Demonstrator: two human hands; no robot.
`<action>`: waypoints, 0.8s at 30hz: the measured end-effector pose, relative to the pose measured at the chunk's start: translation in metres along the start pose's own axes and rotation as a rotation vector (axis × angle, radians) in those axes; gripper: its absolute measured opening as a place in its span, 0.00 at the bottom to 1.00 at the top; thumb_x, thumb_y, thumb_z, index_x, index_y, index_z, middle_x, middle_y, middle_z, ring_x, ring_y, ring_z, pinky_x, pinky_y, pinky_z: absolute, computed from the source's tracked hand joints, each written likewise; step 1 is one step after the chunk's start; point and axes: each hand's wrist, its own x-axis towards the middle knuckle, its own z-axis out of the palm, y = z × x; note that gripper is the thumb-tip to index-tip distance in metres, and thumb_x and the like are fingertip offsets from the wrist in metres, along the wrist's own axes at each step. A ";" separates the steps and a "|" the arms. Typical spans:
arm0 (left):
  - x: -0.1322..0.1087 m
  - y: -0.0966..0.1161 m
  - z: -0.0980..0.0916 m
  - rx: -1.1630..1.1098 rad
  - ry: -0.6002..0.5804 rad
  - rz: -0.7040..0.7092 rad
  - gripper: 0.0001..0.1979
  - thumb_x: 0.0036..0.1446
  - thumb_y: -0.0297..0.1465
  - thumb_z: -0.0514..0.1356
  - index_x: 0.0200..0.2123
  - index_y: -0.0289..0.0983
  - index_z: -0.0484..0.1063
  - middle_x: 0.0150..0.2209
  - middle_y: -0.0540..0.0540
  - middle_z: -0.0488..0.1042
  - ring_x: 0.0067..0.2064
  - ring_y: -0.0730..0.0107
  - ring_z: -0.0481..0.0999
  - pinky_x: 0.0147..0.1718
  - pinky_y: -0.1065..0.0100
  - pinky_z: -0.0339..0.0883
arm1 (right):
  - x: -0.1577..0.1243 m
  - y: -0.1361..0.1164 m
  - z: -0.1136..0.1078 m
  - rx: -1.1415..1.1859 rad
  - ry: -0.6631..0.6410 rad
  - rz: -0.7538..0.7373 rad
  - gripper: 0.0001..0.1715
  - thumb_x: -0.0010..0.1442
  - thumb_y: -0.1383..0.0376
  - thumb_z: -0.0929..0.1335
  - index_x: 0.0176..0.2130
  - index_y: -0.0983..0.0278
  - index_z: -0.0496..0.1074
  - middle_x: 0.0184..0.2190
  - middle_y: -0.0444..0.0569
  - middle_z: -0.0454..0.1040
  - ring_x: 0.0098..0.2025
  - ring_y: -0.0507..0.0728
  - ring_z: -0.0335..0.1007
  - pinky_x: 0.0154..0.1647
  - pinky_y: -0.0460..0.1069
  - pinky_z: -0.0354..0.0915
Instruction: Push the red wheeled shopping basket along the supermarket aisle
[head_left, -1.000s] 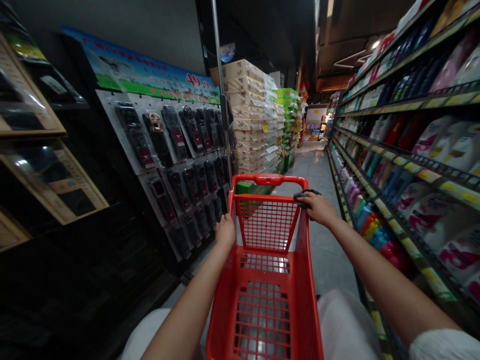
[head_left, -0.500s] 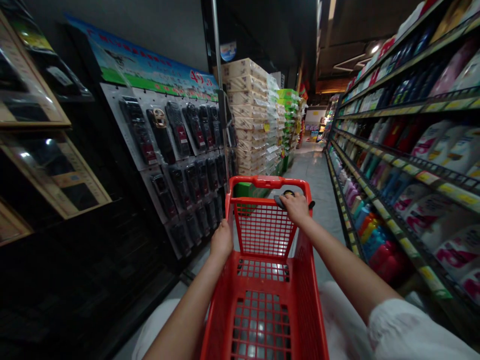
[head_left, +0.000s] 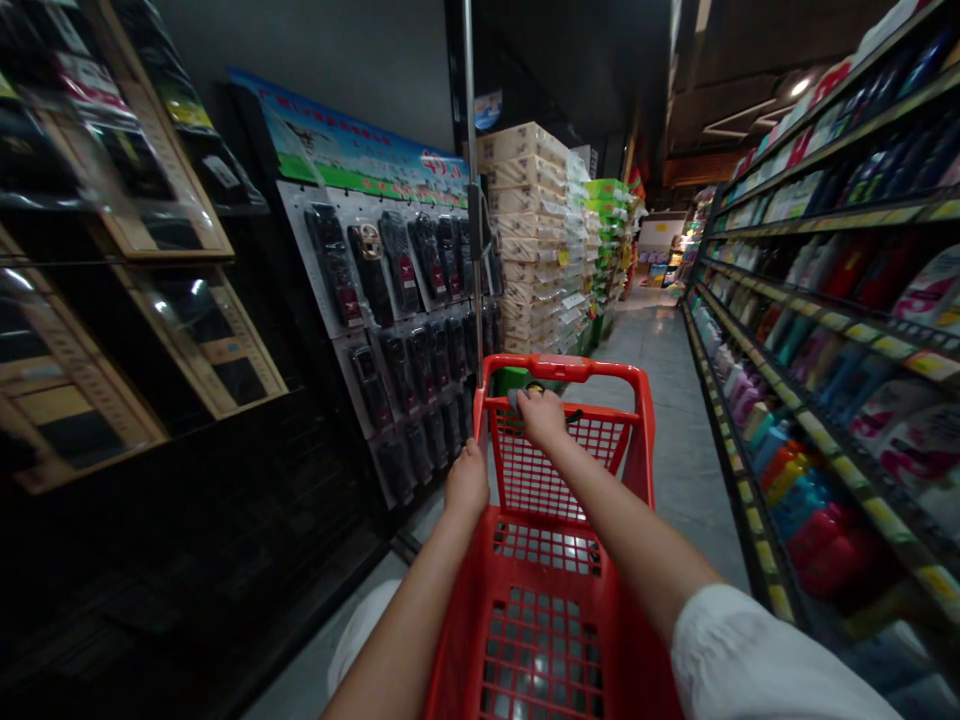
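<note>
A red plastic shopping cart with a grid floor stands in front of me, and I see nothing lying in its basket. My left hand is closed on the cart's left side rim. Over the crossbar below the far red handle, my right hand is closed round a dark object with a grey end and a bit of yellow. A black end sticks out on the hand's right side. My fingers hide most of this object, so its kind is unclear.
Packaged belts hang on a display at left, beside boxed goods. Stacked cartons stand beyond. Shelves of bottles line the right side. A metal pole rises by the cart's left corner. Grey floor runs down the aisle.
My right hand has moved left along the crossbar with the dark object. My left hand stays on the rim. The view has turned slightly left, so the shelves and displays appear further right.
</note>
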 end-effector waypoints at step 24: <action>0.029 0.043 0.017 0.193 0.409 -0.229 0.27 0.65 0.20 0.42 0.65 0.17 0.55 0.48 0.25 0.73 0.45 0.56 0.79 0.37 0.63 0.75 | -0.034 0.104 -0.004 -0.039 -0.042 0.224 0.26 0.67 0.72 0.57 0.57 0.61 0.71 0.50 0.58 0.74 0.51 0.63 0.66 0.56 0.59 0.58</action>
